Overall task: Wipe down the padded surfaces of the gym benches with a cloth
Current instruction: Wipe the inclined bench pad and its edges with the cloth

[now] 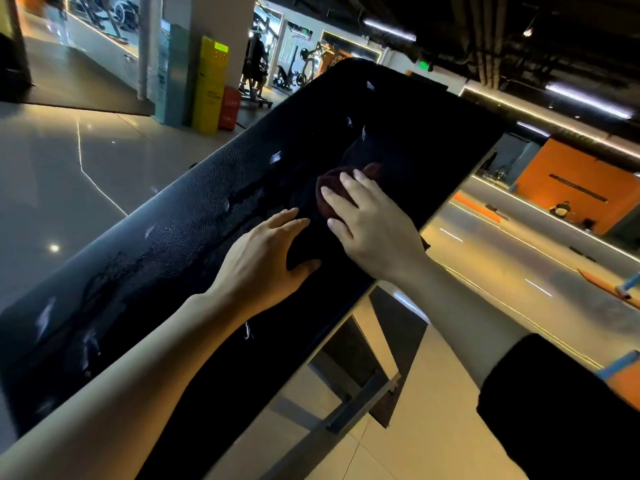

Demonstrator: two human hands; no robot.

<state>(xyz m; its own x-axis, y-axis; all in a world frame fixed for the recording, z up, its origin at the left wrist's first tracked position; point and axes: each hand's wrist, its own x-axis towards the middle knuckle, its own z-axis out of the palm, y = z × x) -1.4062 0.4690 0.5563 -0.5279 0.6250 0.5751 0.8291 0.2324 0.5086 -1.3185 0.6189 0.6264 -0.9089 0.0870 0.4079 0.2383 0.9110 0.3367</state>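
Observation:
A long black padded bench [194, 237] runs diagonally from lower left to upper right, its textured surface streaked with wet patches. A dark reddish-brown cloth [329, 188] lies bunched on the pad near its upper half. My right hand [370, 223] lies on top of the cloth with fingers spread and straight, pressing it to the pad. My left hand [266, 261] rests flat on the pad just left of it, fingers extended and thumb out to the side. Most of the cloth is hidden under my right hand.
The bench's grey metal frame [360, 407] shows below the pad on the right. Glossy tiled floor [69, 174] spreads to the left. A yellow kiosk [211, 84] and a red box [230, 109] stand by a pillar. A person [254, 64] stands among machines far back; another person [562, 209] sits by an orange wall.

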